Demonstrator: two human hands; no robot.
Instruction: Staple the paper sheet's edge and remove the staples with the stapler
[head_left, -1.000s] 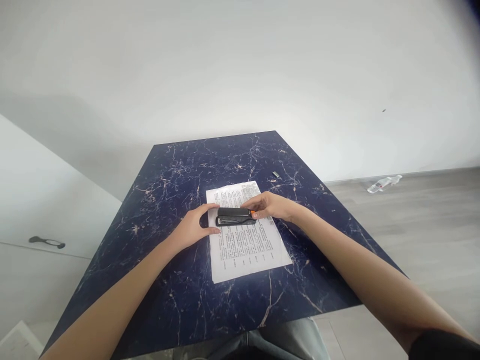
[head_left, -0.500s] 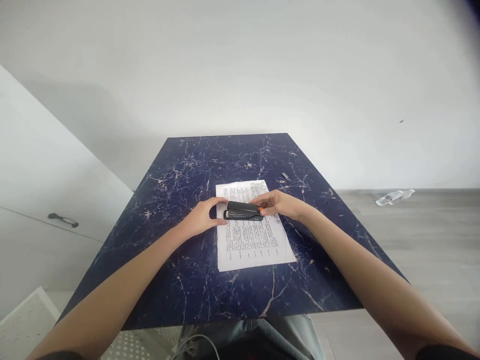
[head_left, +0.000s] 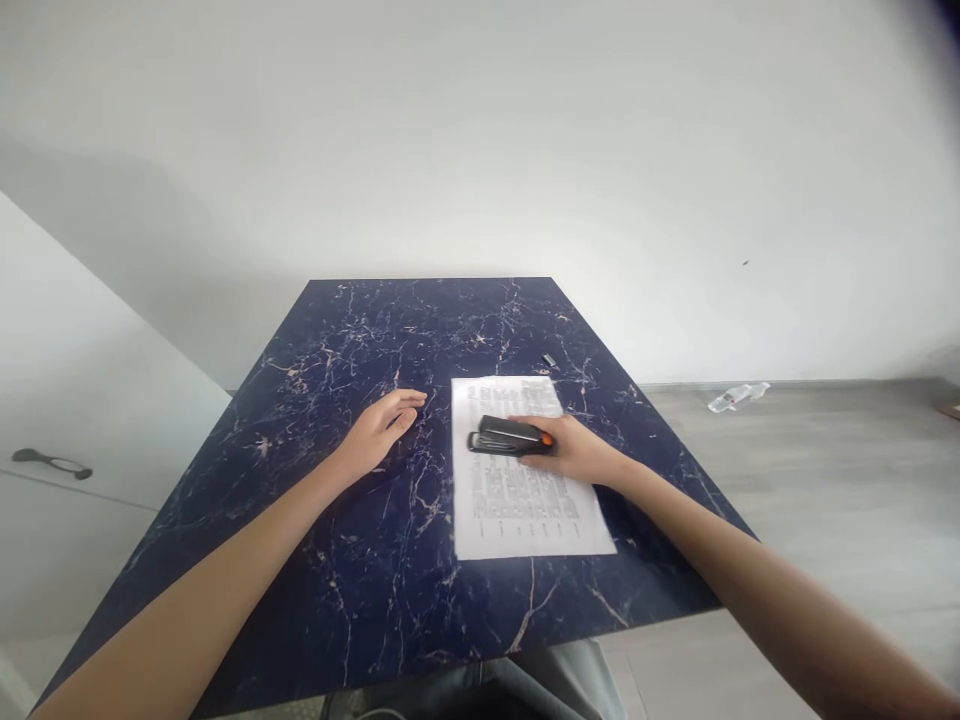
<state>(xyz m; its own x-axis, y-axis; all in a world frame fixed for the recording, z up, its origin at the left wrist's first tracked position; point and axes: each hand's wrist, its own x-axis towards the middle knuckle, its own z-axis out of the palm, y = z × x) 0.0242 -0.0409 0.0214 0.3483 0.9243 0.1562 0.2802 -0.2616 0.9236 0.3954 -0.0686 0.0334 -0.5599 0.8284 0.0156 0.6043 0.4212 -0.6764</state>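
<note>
A black stapler (head_left: 501, 436) with an orange end lies across a printed sheet of paper (head_left: 517, 495) on the dark blue marbled table (head_left: 360, 560). My right hand (head_left: 574, 450) grips the stapler's right end, fingers wrapped round it. My left hand (head_left: 379, 430) hovers over the bare tabletop left of the paper, fingers stretched out and holding nothing, a short gap from the stapler.
A small dark metal piece (head_left: 549, 360) lies on the table beyond the paper. A plastic bottle (head_left: 735, 397) lies on the grey floor at right. A white cabinet with a dark handle (head_left: 51, 463) stands at left. A white wall runs behind the table.
My left hand has let go of the stapler's left end and drawn away to the left, opening. My right hand keeps hold of the stapler, which has shifted slightly right on the paper.
</note>
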